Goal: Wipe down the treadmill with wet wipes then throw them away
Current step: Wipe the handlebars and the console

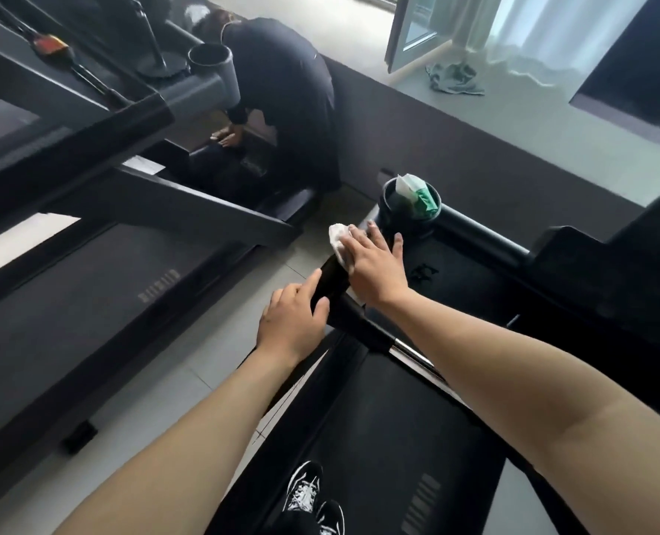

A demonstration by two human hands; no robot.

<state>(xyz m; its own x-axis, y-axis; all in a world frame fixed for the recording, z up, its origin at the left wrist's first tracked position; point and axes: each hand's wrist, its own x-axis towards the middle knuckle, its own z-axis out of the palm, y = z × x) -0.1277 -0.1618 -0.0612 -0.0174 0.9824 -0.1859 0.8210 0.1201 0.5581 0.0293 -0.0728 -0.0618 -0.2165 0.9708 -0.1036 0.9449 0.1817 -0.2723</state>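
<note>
Limp, light and damp, the wet wipe (338, 241) lies bunched on the treadmill handrail (330, 281) under the right hand (374, 272), whose straight fingers press it; likely best palmed flat. The left hand (291, 314) clasps the rail just below.

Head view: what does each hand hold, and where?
The right hand presses a wet wipe flat under its fingers; the left hand grips the handrail below it.
</note>
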